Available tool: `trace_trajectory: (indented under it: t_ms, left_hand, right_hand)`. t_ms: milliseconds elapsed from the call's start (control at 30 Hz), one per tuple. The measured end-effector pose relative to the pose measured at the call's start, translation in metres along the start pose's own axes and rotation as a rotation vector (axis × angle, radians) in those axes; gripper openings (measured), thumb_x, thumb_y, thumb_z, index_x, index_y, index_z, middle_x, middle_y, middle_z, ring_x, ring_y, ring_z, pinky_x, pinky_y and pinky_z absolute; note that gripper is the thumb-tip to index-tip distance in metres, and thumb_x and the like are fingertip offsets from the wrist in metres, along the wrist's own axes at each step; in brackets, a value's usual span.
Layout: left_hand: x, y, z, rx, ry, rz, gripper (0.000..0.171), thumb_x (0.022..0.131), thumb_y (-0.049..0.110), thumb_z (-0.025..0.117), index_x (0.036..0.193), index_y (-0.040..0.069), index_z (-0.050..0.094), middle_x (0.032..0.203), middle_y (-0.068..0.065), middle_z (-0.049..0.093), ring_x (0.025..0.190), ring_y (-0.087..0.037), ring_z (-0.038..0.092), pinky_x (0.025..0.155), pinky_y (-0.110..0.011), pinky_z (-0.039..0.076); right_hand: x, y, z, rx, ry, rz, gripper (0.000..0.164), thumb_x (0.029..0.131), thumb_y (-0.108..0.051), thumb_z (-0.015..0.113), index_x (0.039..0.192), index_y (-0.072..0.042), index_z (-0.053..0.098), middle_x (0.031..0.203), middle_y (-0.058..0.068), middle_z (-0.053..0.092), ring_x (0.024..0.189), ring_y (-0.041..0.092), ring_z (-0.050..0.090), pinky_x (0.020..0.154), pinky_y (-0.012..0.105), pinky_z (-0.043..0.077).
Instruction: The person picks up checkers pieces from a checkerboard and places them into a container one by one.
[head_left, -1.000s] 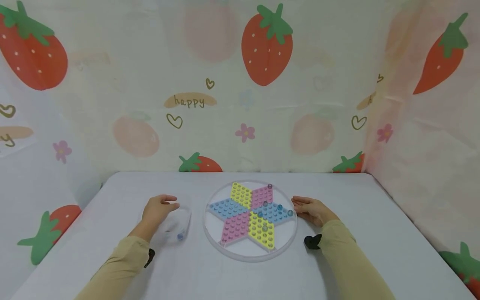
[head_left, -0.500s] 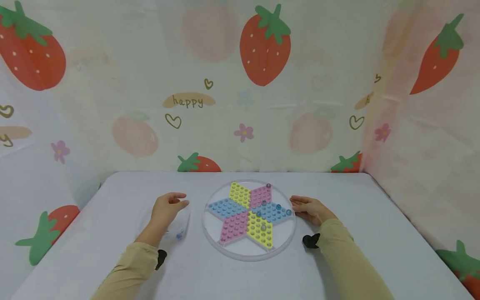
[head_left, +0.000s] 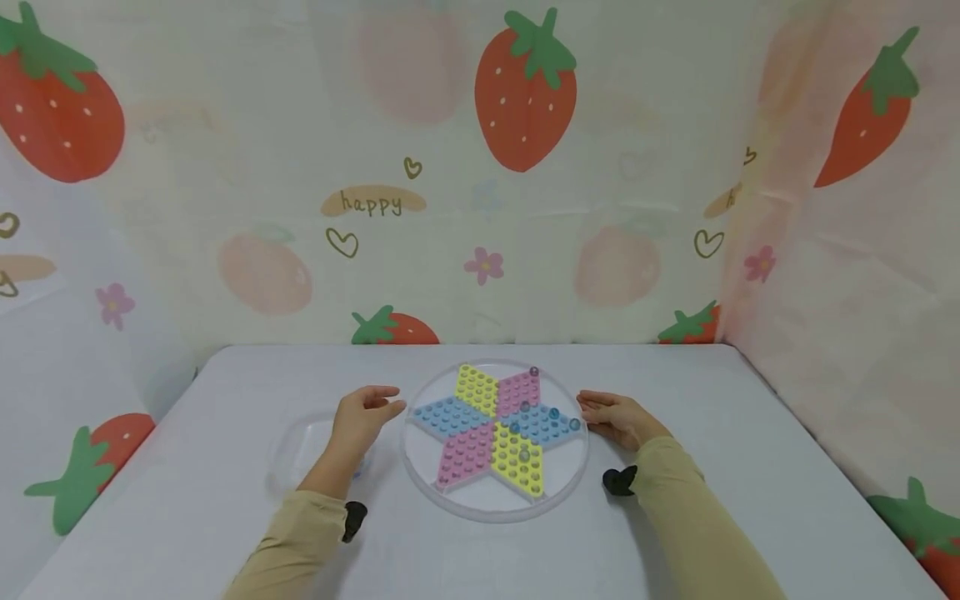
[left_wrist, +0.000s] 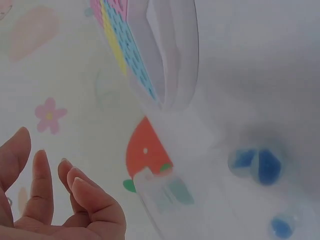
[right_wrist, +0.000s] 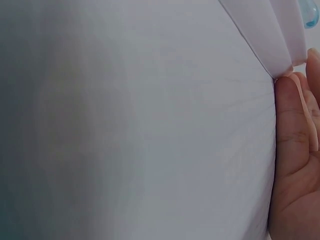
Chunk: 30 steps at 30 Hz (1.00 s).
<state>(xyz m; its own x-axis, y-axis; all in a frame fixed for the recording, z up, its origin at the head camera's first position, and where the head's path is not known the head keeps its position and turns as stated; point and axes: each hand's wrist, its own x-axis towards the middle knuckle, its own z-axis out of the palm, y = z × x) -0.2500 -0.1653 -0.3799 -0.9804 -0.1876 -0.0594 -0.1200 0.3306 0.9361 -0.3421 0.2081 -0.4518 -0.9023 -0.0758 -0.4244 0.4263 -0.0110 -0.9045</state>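
Observation:
A round Chinese checkers board [head_left: 495, 516] with a six-pointed star in pink, yellow and blue lies mid-table. Several glass marbles [head_left: 554, 413] sit in its right half. My left hand [head_left: 363, 421] hovers just left of the rim, fingers loosely bent, with nothing visible between them in the left wrist view. At the opposite side, my right hand [head_left: 618, 419] rests its extended fingers against the rim. A clear plastic box [head_left: 281, 450] stands partly hidden behind the left forearm. Blue-patterned marbles [left_wrist: 267, 166] show in the left wrist view.
A white cloth covers the table [head_left: 465, 567]. Behind it hangs a strawberry-print curtain [head_left: 420, 275], which continues along both sides. Black straps [head_left: 354, 521] are on both wrists.
My left hand has moved right, from above the clear box to the board's left rim. The right hand stays at the right rim. The head view has shifted slightly.

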Motion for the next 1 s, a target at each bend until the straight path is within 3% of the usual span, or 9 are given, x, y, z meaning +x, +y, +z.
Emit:
trace_trajectory:
  t_ms: [367,533,633,833,1000]
  left_hand:
    - [-0.006,-0.002,0.035,-0.019,-0.084,0.015,0.031,0.091,0.008,0.066,0.118,-0.007,0.063,0.102,-0.011,0.055,0.096,-0.023,0.048,0.079,-0.032,0.042]
    - [-0.009,-0.004,0.051,-0.012,-0.15,0.043,0.029,0.091,0.008,0.067,0.115,-0.007,0.064,0.096,-0.01,0.057,0.09,-0.022,0.051,0.076,-0.034,0.044]
    - [-0.011,0.0,0.061,-0.012,-0.169,0.045,0.027,0.09,0.008,0.067,0.114,-0.007,0.065,0.092,-0.009,0.057,0.086,-0.021,0.052,0.076,-0.035,0.046]
    - [-0.013,0.003,0.078,0.094,-0.228,0.068,0.025,0.089,0.01,0.07,0.11,-0.002,0.068,0.095,-0.01,0.06,0.086,-0.021,0.055,0.074,-0.035,0.048]
    - [-0.013,0.002,0.088,0.142,-0.253,0.08,0.022,0.087,0.009,0.072,0.107,0.0,0.07,0.095,-0.01,0.061,0.085,-0.021,0.055,0.072,-0.034,0.048]
  right_hand:
    - [-0.001,0.0,-0.001,-0.004,-0.004,0.008,0.057,0.091,0.005,0.062,0.145,0.0,0.042,0.148,0.017,0.042,0.11,0.016,0.057,0.094,0.03,0.048]
    - [-0.002,0.0,0.0,-0.003,-0.007,-0.003,0.059,0.09,0.005,0.063,0.145,0.0,0.041,0.147,0.016,0.043,0.116,0.017,0.055,0.095,0.03,0.048]
    - [-0.003,-0.001,0.0,0.002,-0.005,-0.004,0.059,0.09,0.005,0.063,0.145,0.0,0.042,0.147,0.017,0.043,0.11,0.015,0.058,0.092,0.029,0.049]
    - [-0.002,-0.001,-0.001,0.021,-0.022,-0.009,0.058,0.091,0.007,0.062,0.145,0.002,0.041,0.146,0.018,0.043,0.096,0.009,0.061,0.087,0.026,0.051]
    - [-0.001,0.0,-0.001,0.012,-0.028,-0.011,0.059,0.091,0.006,0.062,0.146,0.001,0.04,0.147,0.017,0.043,0.104,0.012,0.059,0.088,0.027,0.051]
